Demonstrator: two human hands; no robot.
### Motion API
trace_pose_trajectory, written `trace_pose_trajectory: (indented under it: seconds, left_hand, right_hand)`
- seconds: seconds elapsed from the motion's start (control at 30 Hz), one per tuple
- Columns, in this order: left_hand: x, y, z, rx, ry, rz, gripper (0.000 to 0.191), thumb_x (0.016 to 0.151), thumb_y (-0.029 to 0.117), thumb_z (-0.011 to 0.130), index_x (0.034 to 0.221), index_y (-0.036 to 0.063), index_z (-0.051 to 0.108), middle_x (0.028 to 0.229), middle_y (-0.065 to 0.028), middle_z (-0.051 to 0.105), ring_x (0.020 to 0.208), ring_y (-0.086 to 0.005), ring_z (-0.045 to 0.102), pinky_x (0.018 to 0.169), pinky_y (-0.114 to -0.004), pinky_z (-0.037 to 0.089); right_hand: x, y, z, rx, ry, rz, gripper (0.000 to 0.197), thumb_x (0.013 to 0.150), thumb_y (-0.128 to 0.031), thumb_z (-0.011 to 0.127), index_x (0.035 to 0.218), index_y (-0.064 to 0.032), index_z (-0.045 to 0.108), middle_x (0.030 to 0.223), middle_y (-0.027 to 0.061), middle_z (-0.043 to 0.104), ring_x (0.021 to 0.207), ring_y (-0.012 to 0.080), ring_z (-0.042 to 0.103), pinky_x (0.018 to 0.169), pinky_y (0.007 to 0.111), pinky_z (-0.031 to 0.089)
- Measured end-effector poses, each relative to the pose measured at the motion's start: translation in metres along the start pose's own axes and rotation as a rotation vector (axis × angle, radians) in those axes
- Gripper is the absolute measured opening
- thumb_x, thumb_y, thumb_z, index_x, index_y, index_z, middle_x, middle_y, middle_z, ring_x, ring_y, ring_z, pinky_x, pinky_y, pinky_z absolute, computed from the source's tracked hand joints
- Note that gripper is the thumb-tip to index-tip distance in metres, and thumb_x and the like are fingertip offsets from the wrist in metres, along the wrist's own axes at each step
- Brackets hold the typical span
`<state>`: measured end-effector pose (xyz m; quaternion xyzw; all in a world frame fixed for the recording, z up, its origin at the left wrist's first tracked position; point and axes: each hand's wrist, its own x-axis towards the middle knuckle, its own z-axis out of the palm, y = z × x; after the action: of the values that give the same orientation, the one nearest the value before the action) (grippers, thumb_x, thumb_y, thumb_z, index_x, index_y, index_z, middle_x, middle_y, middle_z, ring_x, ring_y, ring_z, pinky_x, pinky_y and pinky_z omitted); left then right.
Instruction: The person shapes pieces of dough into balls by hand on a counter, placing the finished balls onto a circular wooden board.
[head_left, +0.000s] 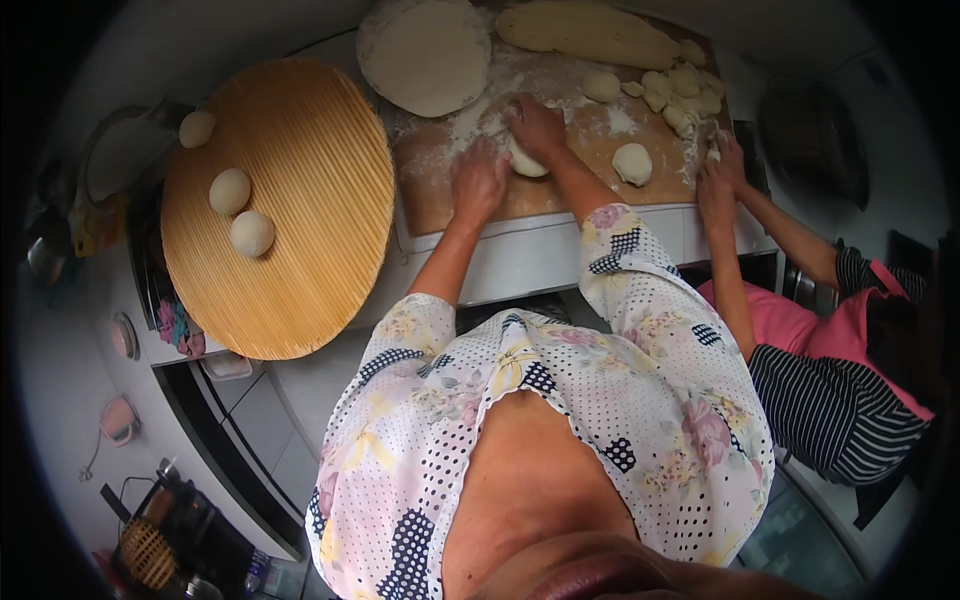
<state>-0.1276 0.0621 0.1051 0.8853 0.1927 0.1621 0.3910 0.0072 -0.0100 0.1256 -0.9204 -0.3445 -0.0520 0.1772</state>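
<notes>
My left hand (478, 180) is low over the floured wooden board (427, 206), its fingertips hidden in flour and shadow. A round piece of white dough (528, 160) lies just to its right, close to the thumb. Bent over the far side of that dough is my right hand (537, 129), its palm side hidden. Whether either hand grips the dough cannot be made out. To the right, a separate dough ball (632, 164) sits near the board's front edge. Loose flour (480, 120) is spread around both hands.
A round slatted wooden tray (315, 225) at left carries three dough balls (229, 191). Behind stand a flour-filled basin (424, 56), a long dough mass (589, 34) and several dough lumps (679, 90). At right, another person's hands (720, 176) work at the board's edge.
</notes>
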Motion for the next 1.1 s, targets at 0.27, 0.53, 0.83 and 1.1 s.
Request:
trace_pose_trajectory:
  seconds: [0.27,0.53,0.83,1.1]
  left_hand:
    - [-0.048,0.009,0.003,-0.378,-0.078,-0.028,0.021,0.068,0.004,0.062,0.084,0.0015,0.049,0.076,-0.0121,0.049,0.07,-0.0263,0.056,0.065,-0.033,0.045]
    - [0.014,0.002,0.001,-0.579,-0.054,-0.239,0.03,0.08,0.021,0.055,0.099,-0.0023,0.053,0.08,-0.0147,0.059,0.072,-0.0224,0.057,0.067,-0.031,0.045]
    - [-0.046,0.012,0.015,-0.369,-0.21,0.004,0.024,0.063,0.001,0.064,0.08,0.0041,0.047,0.08,-0.0105,0.049,0.061,-0.0202,0.052,0.058,-0.031,0.043]
    - [0.014,0.028,0.005,-0.517,-0.062,-0.143,0.025,0.073,0.015,0.061,0.09,-0.0025,0.054,0.081,-0.018,0.055,0.072,-0.0298,0.055,0.067,-0.037,0.043]
  right_hand:
    - [-0.084,-0.029,0.003,0.505,0.413,0.258,0.029,0.088,-0.025,0.037,0.091,-0.0041,0.056,0.072,0.0143,0.058,0.068,0.0268,0.058,0.058,0.035,0.043]
    - [0.004,-0.01,-0.002,0.039,0.023,0.217,0.024,0.084,-0.03,0.043,0.089,-0.0103,0.057,0.076,0.0173,0.059,0.074,0.0349,0.057,0.061,0.044,0.043]
    - [-0.084,-0.015,0.009,0.327,0.432,0.444,0.022,0.085,-0.022,0.044,0.092,-0.0054,0.056,0.081,0.0158,0.059,0.076,0.032,0.056,0.068,0.039,0.042]
    - [0.004,0.012,-0.011,-0.048,-0.021,0.319,0.025,0.083,-0.027,0.044,0.091,-0.0065,0.056,0.081,0.0184,0.059,0.077,0.0326,0.057,0.066,0.04,0.044]
